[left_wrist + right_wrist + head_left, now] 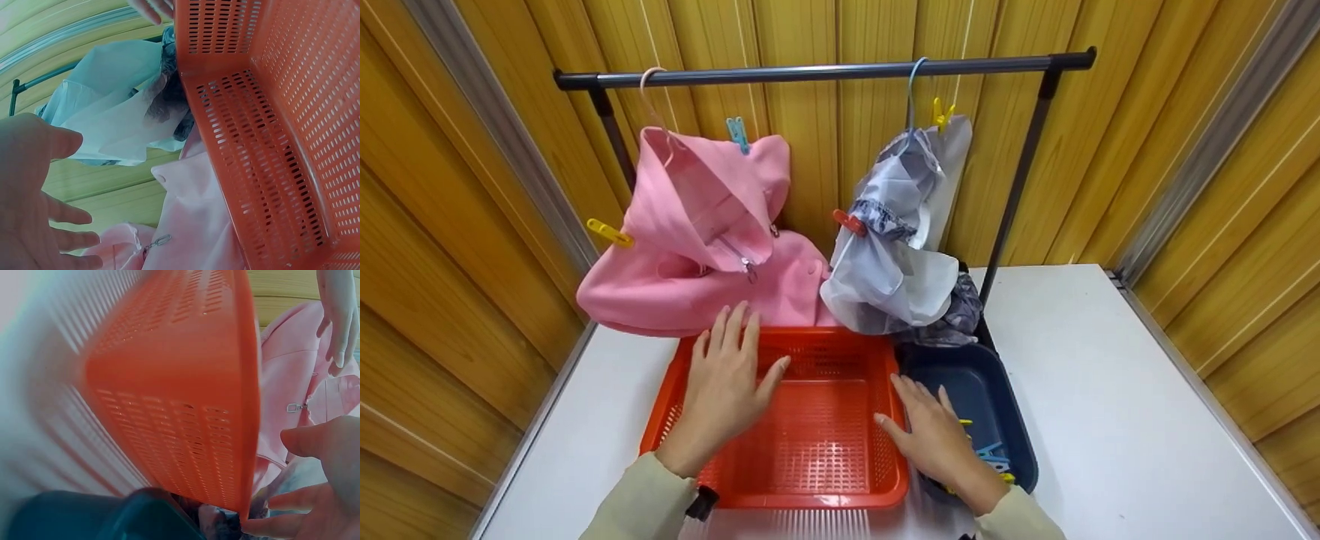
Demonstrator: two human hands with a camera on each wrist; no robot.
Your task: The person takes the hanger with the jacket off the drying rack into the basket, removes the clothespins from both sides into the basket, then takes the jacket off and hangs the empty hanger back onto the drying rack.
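My left hand (724, 390), fingers straight and thumb spread, is over the left part of a red plastic basket (825, 420) with nothing in it. Its fingertips overlap the hem of a pink zip jacket (660, 262), which hangs from a pink hanger (653, 97) with a yellow clothespin (610, 233) and a blue clothespin (738, 135) on it. My right hand (936, 439) holds nothing, its fingers extended by the basket's right rim. Beyond it a whitish-grey garment (877, 262) hangs from a blue hanger (913, 90), bearing a red clothespin (850, 223) and a yellow one (943, 114).
A dark blue tray (1024, 427) beside the basket contains several clothespins (994, 457), partly hidden by my right arm. The black clothes rail (825, 73) spans the back of the white table (1072, 375). Wood-patterned panels (1222, 225) enclose the back and sides.
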